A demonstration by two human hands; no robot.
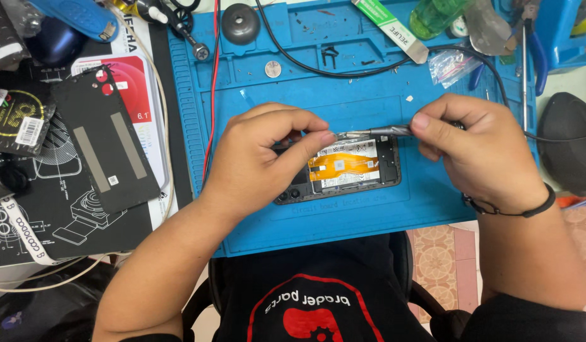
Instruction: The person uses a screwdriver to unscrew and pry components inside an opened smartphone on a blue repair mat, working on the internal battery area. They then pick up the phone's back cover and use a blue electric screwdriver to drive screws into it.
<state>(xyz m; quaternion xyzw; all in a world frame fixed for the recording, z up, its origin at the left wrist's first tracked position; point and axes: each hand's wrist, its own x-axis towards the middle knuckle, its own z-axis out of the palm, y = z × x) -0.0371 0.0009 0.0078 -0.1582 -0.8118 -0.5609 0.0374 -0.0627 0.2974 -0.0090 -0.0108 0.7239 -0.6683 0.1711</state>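
Opened phone [343, 168], back cover off, lies flat in the middle of the blue work mat [255, 221], its orange flex cable [338, 164] running across the innards. Left hand [267, 158] arches over the phone's left end, thumb and forefinger pinched together at the upper edge, right by the tip of the tool. Right hand [479, 149] grips a slim grey screwdriver [378, 132], held nearly level, tip pointing left over the phone's top edge. Off to the left, the black back cover [106, 139] rests on a dark printed mat. A black cable [343, 66] loops across the top.
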